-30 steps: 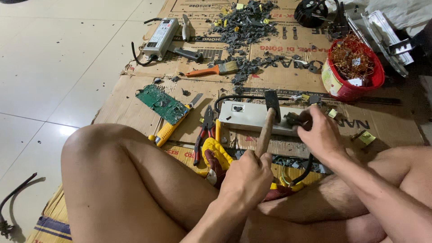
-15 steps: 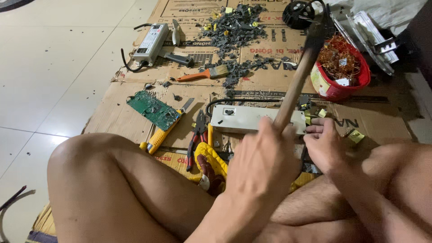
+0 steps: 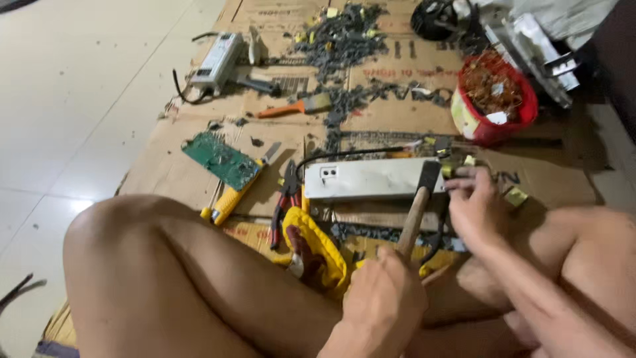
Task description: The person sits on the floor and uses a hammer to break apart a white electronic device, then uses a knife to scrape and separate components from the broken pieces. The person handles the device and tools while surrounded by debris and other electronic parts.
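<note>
On the cardboard sheet [image 3: 172, 172] spread over the tiled floor, the long silver-grey metal casing [image 3: 371, 179] lies flat between the person's knees; the left hand [image 3: 384, 306] is closed tight around the wooden handle of a hammer [image 3: 419, 205], whose dark steel head rests against the right end of the casing; the right hand [image 3: 474, 209] pinches a small brass-coloured component [image 3: 454, 170] at that same end, fingers together on it. Judged from this pose, the step in hand is striking or prying the component free of the casing; the next move calls for a short, controlled blow, with the right fingers kept clear of the hammer head. Just left of the casing lie red-handled pliers [image 3: 285, 199], a yellow-handled screwdriver [image 3: 228, 202] and a green circuit board [image 3: 222, 159]; a red plastic bowl of copper wire [image 3: 493, 99] stands beyond, well apart; dark fragments [image 3: 344, 40] litter the far cardboard.
</note>
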